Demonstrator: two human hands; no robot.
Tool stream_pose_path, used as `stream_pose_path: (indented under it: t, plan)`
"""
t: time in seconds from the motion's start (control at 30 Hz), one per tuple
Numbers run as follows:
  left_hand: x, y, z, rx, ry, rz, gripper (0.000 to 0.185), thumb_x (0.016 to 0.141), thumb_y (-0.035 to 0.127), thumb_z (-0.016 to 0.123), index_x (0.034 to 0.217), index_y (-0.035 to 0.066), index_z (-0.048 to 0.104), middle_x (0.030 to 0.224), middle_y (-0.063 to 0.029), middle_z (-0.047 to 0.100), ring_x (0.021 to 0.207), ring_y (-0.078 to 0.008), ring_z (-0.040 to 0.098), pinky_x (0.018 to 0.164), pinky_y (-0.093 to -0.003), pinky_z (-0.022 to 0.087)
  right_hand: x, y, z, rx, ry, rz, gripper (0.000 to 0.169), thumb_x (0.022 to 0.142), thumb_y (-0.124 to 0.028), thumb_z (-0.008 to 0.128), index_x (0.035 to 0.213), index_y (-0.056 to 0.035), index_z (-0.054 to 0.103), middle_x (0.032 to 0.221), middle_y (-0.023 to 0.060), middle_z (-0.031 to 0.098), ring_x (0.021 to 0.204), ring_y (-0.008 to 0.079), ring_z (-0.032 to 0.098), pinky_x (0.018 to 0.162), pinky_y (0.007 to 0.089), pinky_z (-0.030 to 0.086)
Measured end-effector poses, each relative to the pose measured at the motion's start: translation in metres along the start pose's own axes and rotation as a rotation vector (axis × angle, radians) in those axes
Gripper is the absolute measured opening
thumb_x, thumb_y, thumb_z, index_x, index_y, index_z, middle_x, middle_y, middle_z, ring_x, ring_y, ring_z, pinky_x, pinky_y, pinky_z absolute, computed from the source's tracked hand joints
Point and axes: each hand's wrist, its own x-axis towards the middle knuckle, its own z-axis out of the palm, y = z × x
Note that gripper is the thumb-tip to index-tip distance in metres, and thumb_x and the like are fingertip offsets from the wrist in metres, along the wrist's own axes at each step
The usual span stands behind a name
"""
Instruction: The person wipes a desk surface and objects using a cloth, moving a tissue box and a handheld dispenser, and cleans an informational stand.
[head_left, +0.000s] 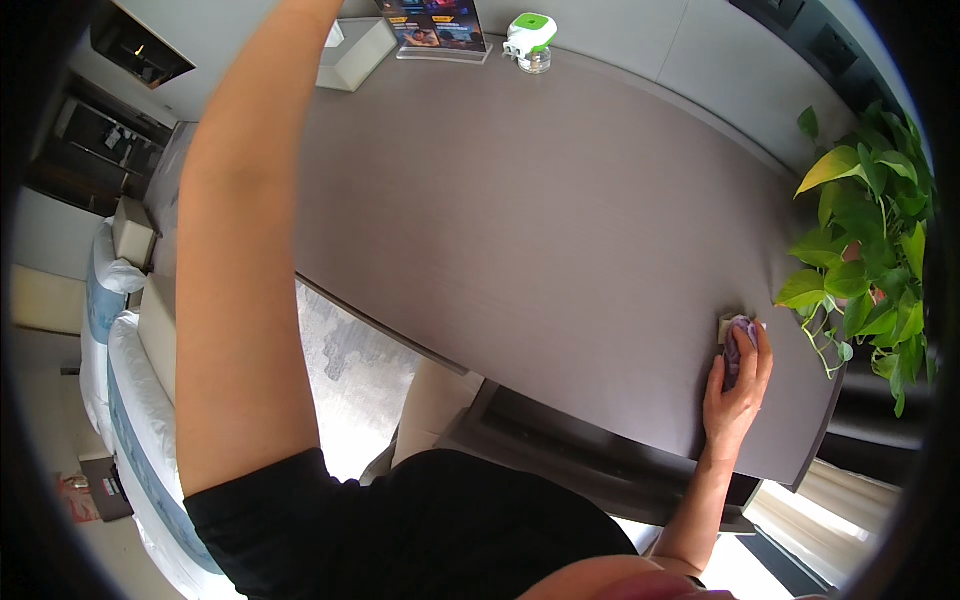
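At the right end of the dark desk (525, 210), my right hand (737, 397) is closed around a bunched purple cloth (738, 352), which rests against the desktop. A small pale item, too unclear to name, touches the cloth's left side. My left arm reaches up across the left of the picture, and its hand is out of view beyond the top edge. A white-and-green plug-in liquid diffuser (532, 41) stands near the wall, beside a clear stand (442, 52) with a printed card. Left of the stand is a pale tissue box (358, 60).
A leafy potted plant (874, 255) overhangs the desk's right end, close to my right hand. An open drawer (570, 435) and a cream chair (435, 405) are at the front edge. Beds with white bedding (142, 390) stand at far left.
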Motion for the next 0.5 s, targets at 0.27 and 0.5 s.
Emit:
stream_pose_path:
  t: [0.27,0.5]
  plan:
    - [-0.026,0.034,0.013,-0.181,0.292,-0.063,0.045,0.076,0.004,0.057,0.119,0.002,0.047,0.125,-0.0218,0.047,0.113,-0.0366,0.047,0.095,-0.0396,0.04,0.0,0.0,0.0,0.007,-0.005,-0.018,0.042,0.072,0.004,0.058,0.113,-0.0055,0.055,0.125,0.0175,0.047,0.115,0.0367,0.045,0.097,0.0432,0.037]
    - [-0.054,0.037,-0.028,-0.187,0.568,-0.132,0.043,0.077,0.003,0.051,0.12,0.001,0.048,0.128,-0.0214,0.045,0.118,-0.0354,0.043,0.099,-0.0397,0.036,-0.002,0.003,0.001,0.031,0.025,-0.059,0.039,0.073,0.002,0.058,0.112,-0.0055,0.055,0.124,0.0177,0.047,0.114,0.0368,0.046,0.096,0.0433,0.038]
